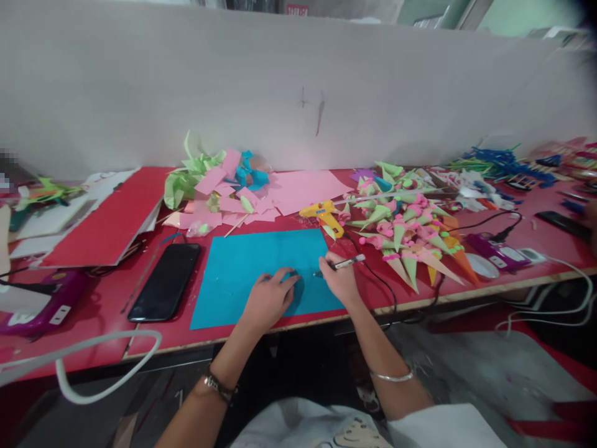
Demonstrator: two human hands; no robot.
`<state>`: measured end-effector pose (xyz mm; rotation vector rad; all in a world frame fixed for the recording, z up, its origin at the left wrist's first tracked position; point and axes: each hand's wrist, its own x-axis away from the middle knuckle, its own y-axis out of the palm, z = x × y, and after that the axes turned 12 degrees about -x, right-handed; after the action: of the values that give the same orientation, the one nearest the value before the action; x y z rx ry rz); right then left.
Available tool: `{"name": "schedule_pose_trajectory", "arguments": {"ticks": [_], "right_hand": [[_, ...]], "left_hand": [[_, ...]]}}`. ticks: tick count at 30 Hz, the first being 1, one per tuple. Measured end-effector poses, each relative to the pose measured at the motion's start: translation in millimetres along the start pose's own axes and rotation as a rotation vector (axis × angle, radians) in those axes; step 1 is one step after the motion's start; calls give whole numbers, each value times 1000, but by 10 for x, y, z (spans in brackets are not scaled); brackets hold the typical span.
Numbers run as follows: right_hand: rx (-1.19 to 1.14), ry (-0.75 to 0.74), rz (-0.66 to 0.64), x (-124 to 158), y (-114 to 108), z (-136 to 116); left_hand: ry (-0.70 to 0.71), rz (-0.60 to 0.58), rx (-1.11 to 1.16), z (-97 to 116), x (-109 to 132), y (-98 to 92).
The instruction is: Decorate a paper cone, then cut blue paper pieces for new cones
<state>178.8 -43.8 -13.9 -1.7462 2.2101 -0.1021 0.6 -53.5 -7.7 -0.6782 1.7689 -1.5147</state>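
Across the back, a pale wall (186,81) spans the view, marking the far limit. The red table (109,305) stops at a raw, light edge close to the body. Midway along that edge lies the blue sheet (233,274), its near side just inside the edge, a thin red strip between. The sheet is flat, straight-sided and evenly coloured, apart from a few faint pale marks. To its right, a heap of paper cones (409,267), green, peach and orange, many with pink bits, fills the table; a band of red remains between sheet and heap, crossed by a black cord (380,280). Past the far side lie scraps (200,221) of pink, green and blue paper. A black phone (165,283) lies to the left, a narrow red gap from the sheet. The left hand (270,295) rests on the sheet, palm down, fingers apart and slightly bent. The right hand (342,283), at the sheet's right side, grips a slanting pen (347,262), its dark tip toward the sheet; whether it touches, I cannot tell.
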Motion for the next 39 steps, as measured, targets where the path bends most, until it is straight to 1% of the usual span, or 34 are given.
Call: {"name": "schedule_pose_trajectory", "arguments": {"ticks": [3,7,11,15,20,23,25,26,28,32,33,36,39], "right_hand": [[-17,6,-39,8,-9,6],[-25,-2,-2,9,-13,5],[-31,-4,-62,17,-8,-4],[-45,-7,-61,31,-8,-12],[-96,22,-194,61,-20,-12],[-115,24,-196,71,-28,-19],[-113,9,-200,70,-27,-24],[-110,0,-205,70,-24,-25],[-105,-14,-216,68,-18,-22],[-108,-14,-210,70,-18,-14],[-117,-6,-205,70,-20,-13],[-159,31,-186,73,-33,-11],[-191,52,-166,75,-47,-3]], "left_hand": [[2,-5,2,0,0,-7],[-3,-4,1,2,3,-12],[3,-3,1,-1,6,-5],[-1,8,-2,-11,11,4],[4,10,-15,10,-7,-10],[9,-6,-46,3,-22,-53],[-18,-27,-87,-66,7,-91],[-58,-35,-115,-128,44,-108],[-195,-43,-182,-299,172,-138],[-528,-11,-338,-670,528,-177],[-563,-4,-373,-734,599,-185],[-540,-40,-431,-837,701,-204],[-482,-92,-435,-890,687,-193]]}}
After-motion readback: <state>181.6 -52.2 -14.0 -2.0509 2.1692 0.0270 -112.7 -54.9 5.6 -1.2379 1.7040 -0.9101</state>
